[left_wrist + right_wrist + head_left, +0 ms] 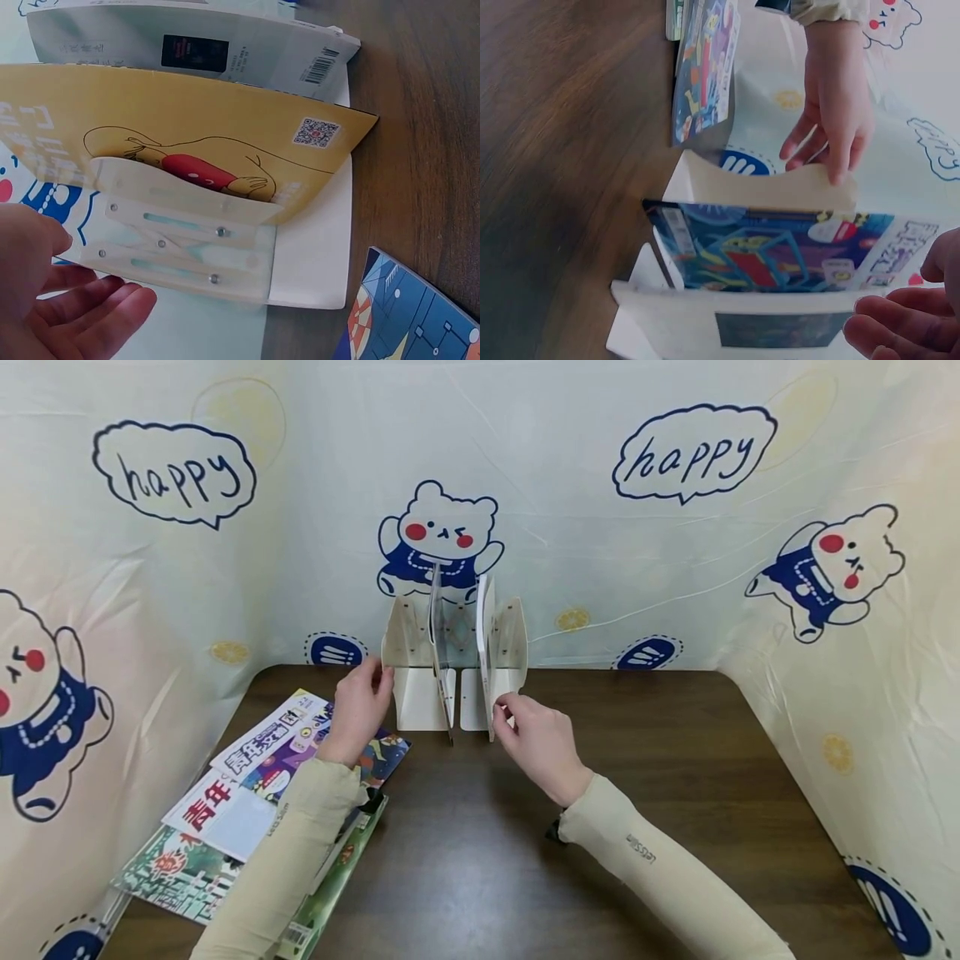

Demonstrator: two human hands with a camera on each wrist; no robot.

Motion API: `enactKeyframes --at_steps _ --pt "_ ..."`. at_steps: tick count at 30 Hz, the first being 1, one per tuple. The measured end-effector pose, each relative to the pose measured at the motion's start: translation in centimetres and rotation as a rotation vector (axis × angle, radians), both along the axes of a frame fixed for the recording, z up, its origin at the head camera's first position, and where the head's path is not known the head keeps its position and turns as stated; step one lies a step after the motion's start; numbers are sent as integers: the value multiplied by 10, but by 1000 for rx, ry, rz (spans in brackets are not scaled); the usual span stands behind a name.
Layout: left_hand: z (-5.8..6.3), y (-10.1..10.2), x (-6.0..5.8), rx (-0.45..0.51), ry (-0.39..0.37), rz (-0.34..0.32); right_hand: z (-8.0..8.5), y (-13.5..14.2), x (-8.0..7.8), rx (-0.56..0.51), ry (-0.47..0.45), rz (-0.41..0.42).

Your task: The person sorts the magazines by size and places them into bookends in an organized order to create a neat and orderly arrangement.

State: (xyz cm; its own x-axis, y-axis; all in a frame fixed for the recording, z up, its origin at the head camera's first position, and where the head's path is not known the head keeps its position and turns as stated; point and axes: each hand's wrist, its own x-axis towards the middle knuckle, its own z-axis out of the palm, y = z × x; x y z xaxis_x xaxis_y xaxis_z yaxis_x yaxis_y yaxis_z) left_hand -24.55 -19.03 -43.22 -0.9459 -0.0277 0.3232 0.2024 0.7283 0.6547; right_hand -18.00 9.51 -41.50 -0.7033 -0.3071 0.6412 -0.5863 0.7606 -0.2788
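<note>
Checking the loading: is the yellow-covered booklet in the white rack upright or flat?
Upright. The yellow-covered booklet stands on edge in the white rack, its yellow face beside the slotted end panel.

The slotted, riveted bookend [311, 262] is creamy white. A thin, mustard-yellow paper magazine [240, 112] bears black linework and a red shape. The flat wooden surface [675, 793] is streaky dark brown.

Left hand [836, 105] has fingers either side of the book stand's [757, 186] cream end. Blue magazine [761, 251] and a white book [679, 319] (dark rectangle on the cover) stand in there, right hand [922, 319] near them, fingers loose.
</note>
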Motion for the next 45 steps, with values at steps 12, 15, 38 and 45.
enactKeyframes --at_steps 12,15,38,45 --pt "2 -6 10 -45 -88 -13 -10 28 5 -12 -44 -45" --pt "4 -8 17 -70 -130 -11 -14 33 4 -12 -44 -63" --pt "-18 14 75 -292 15 -108 -42 59 14 -50 -135 -157" --pt "-18 19 82 -288 -57 -108 -44 61 9 -56 -138 -155"
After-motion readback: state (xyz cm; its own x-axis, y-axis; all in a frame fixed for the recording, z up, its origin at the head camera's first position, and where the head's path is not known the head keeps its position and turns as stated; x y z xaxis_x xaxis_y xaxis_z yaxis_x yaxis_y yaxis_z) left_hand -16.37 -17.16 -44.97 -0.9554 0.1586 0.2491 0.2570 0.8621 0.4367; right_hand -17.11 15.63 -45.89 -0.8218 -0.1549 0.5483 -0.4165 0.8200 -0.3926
